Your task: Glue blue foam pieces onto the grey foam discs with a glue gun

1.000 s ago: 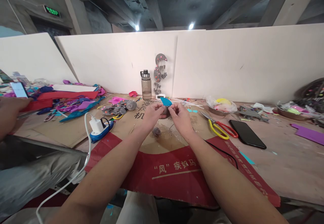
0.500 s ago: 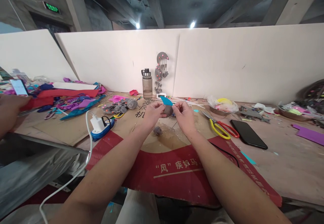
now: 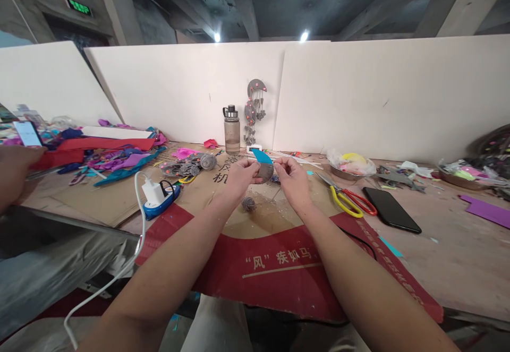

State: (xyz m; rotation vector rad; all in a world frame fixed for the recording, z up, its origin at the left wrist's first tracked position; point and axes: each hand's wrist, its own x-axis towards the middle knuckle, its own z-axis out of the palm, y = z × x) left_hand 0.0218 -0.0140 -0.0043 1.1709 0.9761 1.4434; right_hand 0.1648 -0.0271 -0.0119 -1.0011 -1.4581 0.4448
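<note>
My left hand (image 3: 239,178) and my right hand (image 3: 294,181) are raised together over the cardboard sheet (image 3: 263,246), fingers pinched. Between them they hold a small grey glittery disc (image 3: 265,172) with a blue foam piece (image 3: 262,156) sticking up behind it. A small grey rolled piece (image 3: 249,203) lies on the cardboard just below my hands. Both forearms reach in from the bottom of the view.
Yellow and red scissors (image 3: 347,202) and a black phone (image 3: 391,210) lie right of my hands. A water bottle (image 3: 231,129) and a grey hanging ornament (image 3: 253,112) stand by the white boards. A charger block (image 3: 157,197) sits left; another person's hand (image 3: 14,171) holds a phone (image 3: 26,133) far left.
My hands have turned the grey disc so more of its face shows between my fingers. The view has tilted slightly; nothing else on the table has moved.
</note>
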